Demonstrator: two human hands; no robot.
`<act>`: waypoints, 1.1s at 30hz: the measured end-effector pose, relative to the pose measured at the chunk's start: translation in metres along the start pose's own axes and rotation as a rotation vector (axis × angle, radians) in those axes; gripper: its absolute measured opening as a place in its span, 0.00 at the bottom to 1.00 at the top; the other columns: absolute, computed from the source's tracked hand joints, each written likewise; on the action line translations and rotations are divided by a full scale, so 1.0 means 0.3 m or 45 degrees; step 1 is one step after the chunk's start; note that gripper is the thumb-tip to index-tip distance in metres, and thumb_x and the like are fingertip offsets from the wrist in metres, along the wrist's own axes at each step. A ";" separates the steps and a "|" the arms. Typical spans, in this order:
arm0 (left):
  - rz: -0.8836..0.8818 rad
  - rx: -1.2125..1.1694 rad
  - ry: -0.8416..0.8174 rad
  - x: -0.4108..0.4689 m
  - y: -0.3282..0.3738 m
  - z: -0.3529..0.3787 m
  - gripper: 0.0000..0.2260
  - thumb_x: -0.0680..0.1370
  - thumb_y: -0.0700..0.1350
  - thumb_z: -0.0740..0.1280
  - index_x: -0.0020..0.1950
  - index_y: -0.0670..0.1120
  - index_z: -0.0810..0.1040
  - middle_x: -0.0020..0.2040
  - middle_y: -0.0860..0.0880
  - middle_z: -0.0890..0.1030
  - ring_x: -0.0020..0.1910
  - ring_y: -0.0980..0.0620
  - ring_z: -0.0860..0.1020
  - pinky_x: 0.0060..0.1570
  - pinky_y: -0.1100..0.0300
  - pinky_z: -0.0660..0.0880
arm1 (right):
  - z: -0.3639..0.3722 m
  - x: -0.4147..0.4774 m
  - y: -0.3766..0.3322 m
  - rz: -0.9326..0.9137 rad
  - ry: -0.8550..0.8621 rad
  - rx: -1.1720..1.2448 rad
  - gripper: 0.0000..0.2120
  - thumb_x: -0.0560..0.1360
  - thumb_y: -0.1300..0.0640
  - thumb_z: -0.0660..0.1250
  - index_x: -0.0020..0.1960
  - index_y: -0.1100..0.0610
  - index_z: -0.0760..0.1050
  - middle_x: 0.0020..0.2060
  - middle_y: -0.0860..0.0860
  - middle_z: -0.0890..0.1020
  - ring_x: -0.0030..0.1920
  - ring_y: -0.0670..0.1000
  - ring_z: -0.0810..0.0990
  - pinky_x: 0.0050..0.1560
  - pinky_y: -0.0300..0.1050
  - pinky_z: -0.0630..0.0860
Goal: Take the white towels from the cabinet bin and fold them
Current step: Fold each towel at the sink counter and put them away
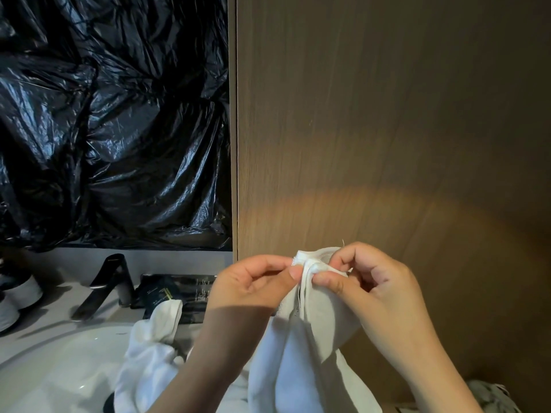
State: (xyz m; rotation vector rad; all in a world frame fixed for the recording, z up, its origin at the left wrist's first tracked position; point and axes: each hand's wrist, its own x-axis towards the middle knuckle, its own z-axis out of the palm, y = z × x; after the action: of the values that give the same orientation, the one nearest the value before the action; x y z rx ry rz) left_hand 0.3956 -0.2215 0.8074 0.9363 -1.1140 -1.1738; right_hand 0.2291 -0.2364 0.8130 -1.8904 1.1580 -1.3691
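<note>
Pinching the bunched top hem of a limp white cloth towel (pixel 298 353) between thumb and fingertips of the left hand (pixel 256 281) and the right hand (pixel 375 293), up in front of a brown wood-grain cabinet panel (pixel 387 129). Judged light, soft and floppy, hardly slippery, so best taken at the hem corners and drawn apart. Seeing a second crumpled white towel (pixel 149 359) spilling over a glossy white round sink basin (pixel 74 371); no telling where the cabinet bin is.

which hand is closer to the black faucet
Left. The left hand pinches the white towel to the right of the black faucet; the right hand pinches it farther right, in front of the wooden panel.
</note>
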 end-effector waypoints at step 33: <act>0.242 0.315 0.266 0.058 -0.013 -0.098 0.10 0.63 0.50 0.73 0.42 0.51 0.85 0.36 0.44 0.84 0.35 0.51 0.79 0.41 0.56 0.78 | -0.102 -0.061 0.014 -0.028 -0.228 -0.554 0.03 0.70 0.45 0.72 0.42 0.41 0.79 0.43 0.36 0.80 0.39 0.40 0.76 0.32 0.25 0.65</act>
State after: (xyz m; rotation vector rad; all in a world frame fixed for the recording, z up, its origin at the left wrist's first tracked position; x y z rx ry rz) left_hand 0.4242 -0.2395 0.8001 1.0892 -1.1660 -0.7763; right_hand 0.1970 -0.2206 0.8112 -2.2751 1.4301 -0.9857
